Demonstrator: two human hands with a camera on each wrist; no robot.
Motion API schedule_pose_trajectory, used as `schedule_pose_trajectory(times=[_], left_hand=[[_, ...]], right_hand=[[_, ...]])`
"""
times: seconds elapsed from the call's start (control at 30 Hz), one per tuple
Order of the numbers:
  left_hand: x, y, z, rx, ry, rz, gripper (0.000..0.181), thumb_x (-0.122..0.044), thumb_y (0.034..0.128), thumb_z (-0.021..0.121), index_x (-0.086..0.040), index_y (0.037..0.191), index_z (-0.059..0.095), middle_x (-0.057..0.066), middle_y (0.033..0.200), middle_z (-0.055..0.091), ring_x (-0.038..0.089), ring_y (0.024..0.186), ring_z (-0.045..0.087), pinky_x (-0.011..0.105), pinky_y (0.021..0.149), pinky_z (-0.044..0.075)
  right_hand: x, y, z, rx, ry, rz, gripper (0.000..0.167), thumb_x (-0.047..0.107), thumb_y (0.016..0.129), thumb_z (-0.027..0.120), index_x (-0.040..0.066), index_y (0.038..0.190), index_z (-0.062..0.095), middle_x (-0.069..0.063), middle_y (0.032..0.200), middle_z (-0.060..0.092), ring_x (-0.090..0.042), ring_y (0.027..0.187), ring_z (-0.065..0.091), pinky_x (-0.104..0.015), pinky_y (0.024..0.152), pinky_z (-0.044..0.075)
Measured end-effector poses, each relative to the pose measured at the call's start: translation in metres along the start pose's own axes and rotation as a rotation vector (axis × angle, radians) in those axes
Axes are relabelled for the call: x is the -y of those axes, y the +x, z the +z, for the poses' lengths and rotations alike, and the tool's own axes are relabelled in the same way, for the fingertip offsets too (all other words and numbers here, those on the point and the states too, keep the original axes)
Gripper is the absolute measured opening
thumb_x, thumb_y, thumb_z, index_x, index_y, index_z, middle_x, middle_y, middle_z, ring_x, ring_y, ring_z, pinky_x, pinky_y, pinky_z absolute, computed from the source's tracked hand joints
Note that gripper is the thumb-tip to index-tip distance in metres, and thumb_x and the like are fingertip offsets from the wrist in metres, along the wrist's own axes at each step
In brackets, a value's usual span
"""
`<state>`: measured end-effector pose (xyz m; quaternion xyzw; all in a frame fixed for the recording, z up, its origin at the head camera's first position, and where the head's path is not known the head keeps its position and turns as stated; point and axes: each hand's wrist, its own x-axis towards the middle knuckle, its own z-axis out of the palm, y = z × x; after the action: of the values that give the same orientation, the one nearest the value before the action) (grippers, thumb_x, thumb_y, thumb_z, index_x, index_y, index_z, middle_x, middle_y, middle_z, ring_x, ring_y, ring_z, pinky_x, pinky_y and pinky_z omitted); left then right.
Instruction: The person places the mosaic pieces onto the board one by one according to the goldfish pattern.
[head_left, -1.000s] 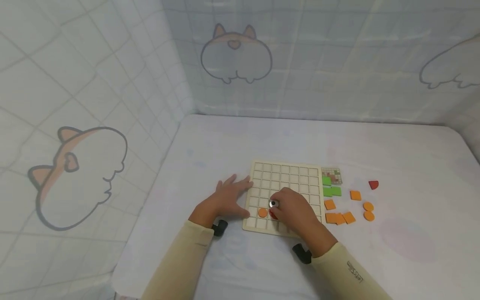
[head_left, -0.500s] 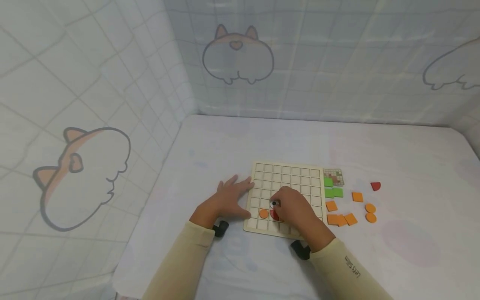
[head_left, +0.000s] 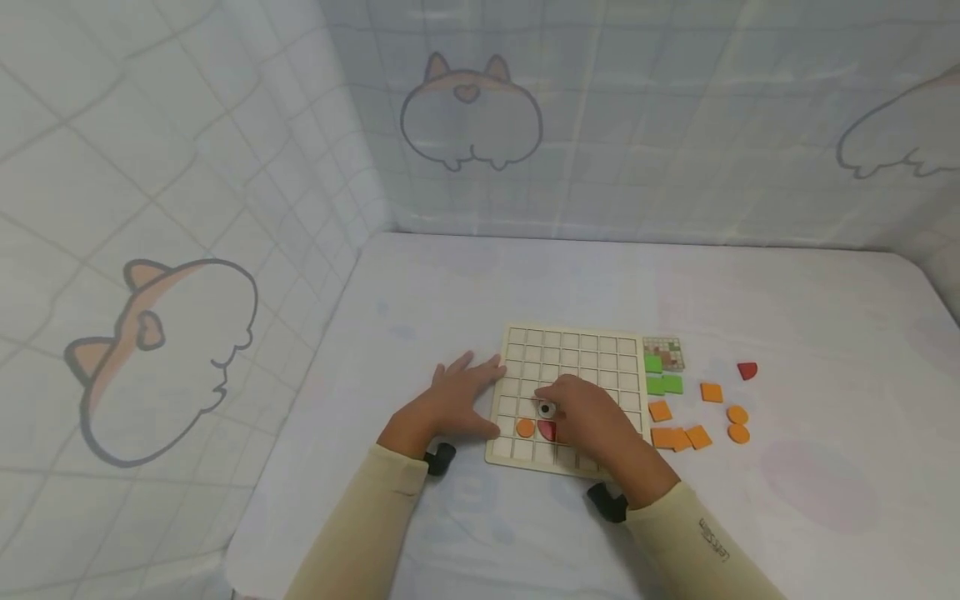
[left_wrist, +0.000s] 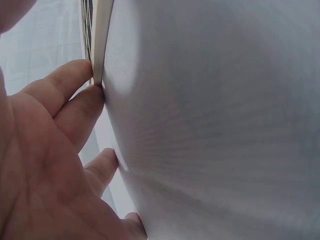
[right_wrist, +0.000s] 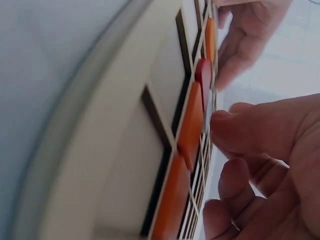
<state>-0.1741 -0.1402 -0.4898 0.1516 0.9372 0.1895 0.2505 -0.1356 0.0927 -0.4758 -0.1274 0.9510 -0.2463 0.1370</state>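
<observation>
A pale gridded board (head_left: 570, 342) lies on the white table. Spread fingers and thumb of my left hand (head_left: 453, 402) touch its left edge; the left wrist view shows two fingertips of the left hand (left_wrist: 55, 160) against the board's rim (left_wrist: 101, 45). Over the board's lower middle is my right hand (head_left: 596, 421), index finger and thumb beside a white disc with a black centre (head_left: 546, 410). Just below that disc sits a red piece (head_left: 547, 431), with an orange disc (head_left: 525, 427) to its left. Orange pieces (right_wrist: 190, 127) lie near the right thumb (right_wrist: 240, 127).
Right of the board are green squares (head_left: 672, 384) by a small patterned card (head_left: 672, 348), several orange squares (head_left: 711, 392), two orange discs (head_left: 737, 414) and a red piece (head_left: 747, 370). Corgi-patterned cloth walls (head_left: 472, 196) stand behind and at the left.
The right hand's fingertips have shifted slightly off the white disc, which now shows more fully, as does the red piece. The left hand has stayed at the board's edge.
</observation>
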Motion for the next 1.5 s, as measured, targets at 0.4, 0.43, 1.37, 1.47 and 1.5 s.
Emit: schedule_pose_trajectory(times=[0.4,0.43,1.37,1.47,1.5], left_hand=[[-0.001,-0.001,0.000,-0.004,0.004,0.004,0.093,-0.039,0.0771,0.083,-0.032,0.158,0.037,-0.015,0.169,0.021,0.023,0.160,0.001,0.060,0.126,-0.001],[0.000,0.000,0.000,-0.003,0.008,0.006,0.093,-0.039,0.0772,0.083,-0.033,0.158,0.037,-0.015,0.169,0.021,0.023,0.160,0.000,0.060,0.126,0.000],[0.007,-0.002,-0.001,-0.014,-0.021,0.014,0.094,-0.038,0.0761,0.084,-0.029,0.158,0.039,-0.011,0.169,0.023,0.029,0.160,0.002,0.065,0.125,0.000],[0.005,0.000,-0.001,-0.011,-0.017,0.029,0.093,-0.038,0.0768,0.084,-0.029,0.158,0.039,-0.012,0.168,0.023,0.028,0.160,0.002,0.065,0.125,0.000],[0.005,0.002,-0.001,-0.008,-0.014,0.031,0.093,-0.038,0.0769,0.084,-0.029,0.158,0.039,-0.012,0.168,0.023,0.028,0.160,0.001,0.065,0.125,0.000]], right_hand=[[-0.065,-0.079,-0.037,-0.214,0.080,0.253,0.041,0.007,0.095,0.062,0.012,0.136,0.065,-0.015,0.135,0.063,-0.029,0.099,0.062,-0.043,0.078,0.060],[-0.072,-0.085,-0.039,-0.225,0.074,0.281,0.041,0.007,0.095,0.062,0.011,0.136,0.065,-0.017,0.136,0.062,-0.031,0.100,0.062,-0.044,0.077,0.060],[-0.132,-0.100,-0.042,-0.102,-0.012,0.304,0.033,0.013,0.087,0.076,0.006,0.119,0.074,-0.015,0.116,0.066,-0.035,0.106,0.057,-0.059,0.095,0.051],[-0.134,-0.101,-0.042,-0.069,0.010,0.360,0.035,0.016,0.088,0.075,0.004,0.120,0.072,-0.019,0.121,0.064,-0.039,0.112,0.054,-0.063,0.100,0.048],[-0.134,-0.102,-0.042,-0.065,0.014,0.374,0.035,0.017,0.088,0.074,0.004,0.121,0.071,-0.021,0.124,0.063,-0.042,0.116,0.052,-0.065,0.103,0.046]])
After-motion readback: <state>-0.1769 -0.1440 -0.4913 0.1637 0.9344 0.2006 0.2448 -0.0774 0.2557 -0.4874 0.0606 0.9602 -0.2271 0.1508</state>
